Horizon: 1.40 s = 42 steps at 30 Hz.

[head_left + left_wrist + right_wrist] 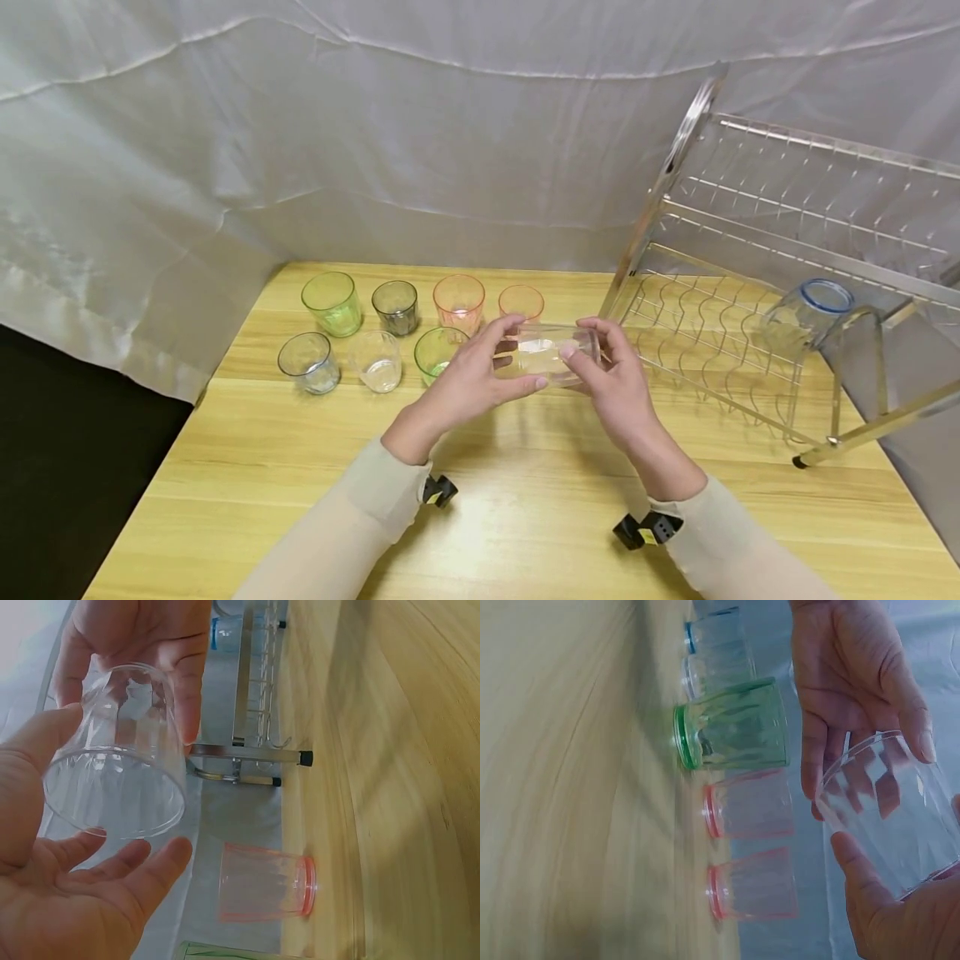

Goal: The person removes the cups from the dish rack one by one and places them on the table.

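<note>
Both hands hold a clear ribbed drinking glass (551,352) on its side above the table. My left hand (472,367) is at its wide rim, thumb and fingers spread around it. My right hand (618,387) grips the narrower base end, its thumb lying on the glass wall. In the left wrist view, the mouth of the clear glass (112,795) faces the left palm. Just behind the hands stand a green glass (435,354) and a pink glass (521,302), each partly covered by the left hand or the held glass.
On the table's left stand another green glass (333,308), a grey glass (395,308), another pink glass (459,302), a dark-rimmed glass (310,365) and another clear glass (377,365). A metal dish rack (712,400) at right holds a blue-rimmed glass (810,312). Grey curtain hangs behind.
</note>
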Each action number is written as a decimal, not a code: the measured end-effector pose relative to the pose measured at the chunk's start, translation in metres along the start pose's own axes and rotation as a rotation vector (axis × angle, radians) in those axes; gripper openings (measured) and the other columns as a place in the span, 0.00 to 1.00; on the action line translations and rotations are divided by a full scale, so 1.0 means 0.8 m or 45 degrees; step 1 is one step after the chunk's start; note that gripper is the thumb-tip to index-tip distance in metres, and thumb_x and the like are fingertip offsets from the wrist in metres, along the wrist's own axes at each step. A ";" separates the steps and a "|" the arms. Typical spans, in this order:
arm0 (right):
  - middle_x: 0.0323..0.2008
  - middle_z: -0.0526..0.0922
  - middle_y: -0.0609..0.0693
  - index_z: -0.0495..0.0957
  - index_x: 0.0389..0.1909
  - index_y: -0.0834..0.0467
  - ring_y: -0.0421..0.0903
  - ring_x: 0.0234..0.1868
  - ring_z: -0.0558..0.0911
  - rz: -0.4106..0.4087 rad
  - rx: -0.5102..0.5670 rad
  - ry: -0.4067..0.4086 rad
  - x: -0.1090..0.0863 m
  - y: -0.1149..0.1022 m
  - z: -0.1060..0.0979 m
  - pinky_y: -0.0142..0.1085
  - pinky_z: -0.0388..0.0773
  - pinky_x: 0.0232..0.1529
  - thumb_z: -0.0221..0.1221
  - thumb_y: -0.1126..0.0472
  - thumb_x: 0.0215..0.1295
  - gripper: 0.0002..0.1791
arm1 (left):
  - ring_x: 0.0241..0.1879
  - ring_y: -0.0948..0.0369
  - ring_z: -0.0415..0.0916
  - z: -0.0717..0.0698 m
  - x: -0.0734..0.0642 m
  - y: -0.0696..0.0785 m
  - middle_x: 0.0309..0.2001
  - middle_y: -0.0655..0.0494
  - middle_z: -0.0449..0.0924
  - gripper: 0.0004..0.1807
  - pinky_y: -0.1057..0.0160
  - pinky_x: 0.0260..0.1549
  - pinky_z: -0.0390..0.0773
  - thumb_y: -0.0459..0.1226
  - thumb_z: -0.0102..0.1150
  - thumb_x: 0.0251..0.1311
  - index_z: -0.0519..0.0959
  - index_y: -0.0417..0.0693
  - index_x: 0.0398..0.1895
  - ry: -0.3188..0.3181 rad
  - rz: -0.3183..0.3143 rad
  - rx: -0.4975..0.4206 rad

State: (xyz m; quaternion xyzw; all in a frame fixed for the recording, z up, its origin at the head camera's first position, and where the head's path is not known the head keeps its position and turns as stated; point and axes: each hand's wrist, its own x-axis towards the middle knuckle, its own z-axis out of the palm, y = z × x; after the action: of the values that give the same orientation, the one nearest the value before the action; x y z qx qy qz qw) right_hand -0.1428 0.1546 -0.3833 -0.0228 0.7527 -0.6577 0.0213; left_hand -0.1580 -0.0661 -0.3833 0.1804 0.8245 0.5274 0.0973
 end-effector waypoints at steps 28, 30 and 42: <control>0.73 0.67 0.57 0.58 0.82 0.57 0.47 0.62 0.79 0.136 0.291 -0.126 0.003 0.015 -0.005 0.35 0.86 0.57 0.51 0.54 0.84 0.32 | 0.63 0.51 0.77 0.000 -0.006 0.006 0.73 0.52 0.69 0.52 0.48 0.62 0.81 0.47 0.78 0.58 0.58 0.67 0.83 0.089 0.092 0.241; 0.74 0.67 0.59 0.60 0.81 0.58 0.47 0.66 0.77 0.118 0.188 -0.083 0.002 0.014 -0.009 0.33 0.85 0.57 0.51 0.53 0.84 0.31 | 0.65 0.50 0.76 -0.003 -0.005 0.010 0.76 0.52 0.67 0.53 0.45 0.62 0.81 0.49 0.77 0.58 0.58 0.65 0.84 0.103 0.106 0.319; 0.66 0.79 0.61 0.73 0.73 0.60 0.56 0.58 0.85 -0.229 -0.615 0.292 0.000 0.018 -0.064 0.34 0.86 0.55 0.57 0.53 0.80 0.26 | 0.78 0.47 0.62 -0.018 0.008 0.016 0.78 0.47 0.67 0.52 0.44 0.79 0.63 0.53 0.76 0.59 0.62 0.50 0.83 0.091 0.128 0.711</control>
State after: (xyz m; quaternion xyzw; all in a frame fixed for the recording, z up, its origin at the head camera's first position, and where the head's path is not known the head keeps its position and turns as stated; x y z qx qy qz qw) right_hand -0.1458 0.2075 -0.3903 -0.0192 0.8801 -0.4567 -0.1286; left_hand -0.1665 -0.0711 -0.3656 0.2222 0.9308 0.2900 -0.0115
